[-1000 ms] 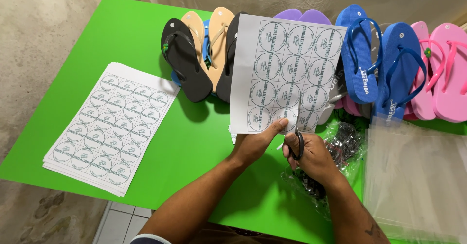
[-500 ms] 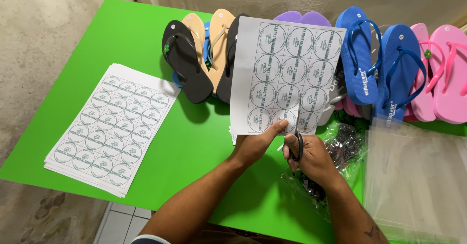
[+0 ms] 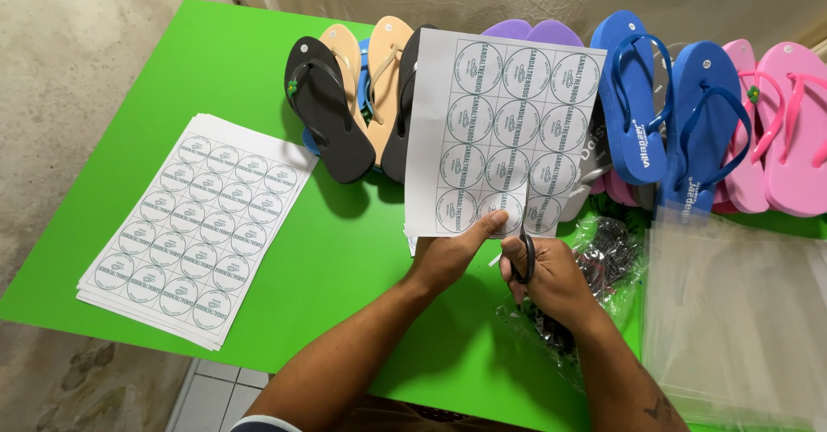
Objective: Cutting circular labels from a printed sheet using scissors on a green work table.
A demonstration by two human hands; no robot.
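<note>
The sheet is white paper printed with rows of round labels, held upright in the middle of the frame above the green worktop. The left hand pinches its lower edge, fingers closed on the paper. The right hand holds scissors, fingers closed around the handles, and the blades stand in a cut rising from the lower edge between two label columns. At the left lies a stack of sheets of the same kind. Behind the sheet, along the top, stands a row of sandals: black, beige, purple, blue, pink. The sheet hides part of them. At the lower right lie clear bags.
</note>
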